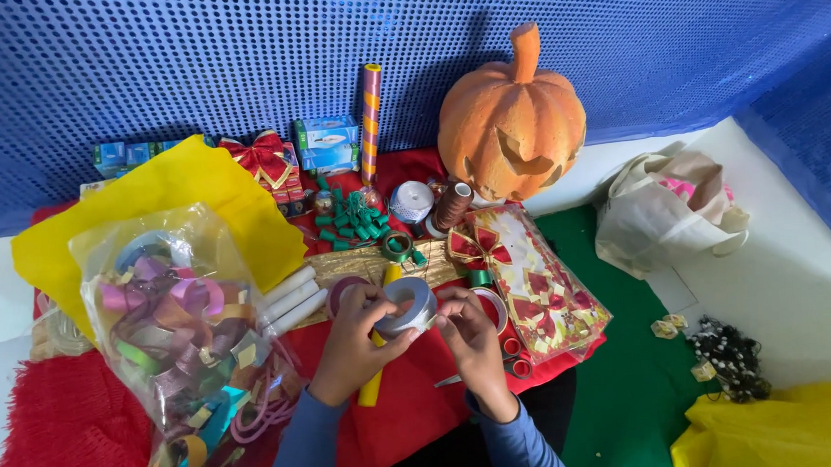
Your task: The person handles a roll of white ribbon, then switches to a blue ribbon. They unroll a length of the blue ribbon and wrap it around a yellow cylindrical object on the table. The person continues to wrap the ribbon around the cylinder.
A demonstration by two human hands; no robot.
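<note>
A grey roll of tape point(407, 306) is held up between both hands over the red cloth point(72, 430). My left hand point(353, 342) grips the roll from the left, thumb on its rim. From the right, my right hand point(470, 337) pinches at the roll's outer edge with its fingertips. A yellow stick point(374, 378) lies under the left hand. Another tape ring point(493, 304) and red-handled scissors point(510, 357) lie beside the right hand, partly hidden.
A clear bag of coloured ribbon bows point(175, 325) lies at the left on yellow paper point(170, 191). An orange carved pumpkin point(513, 120), a pack of red bows point(537, 289), green spools point(352, 222), white candles point(291, 298) and a cloth bag point(668, 211) surround the hands.
</note>
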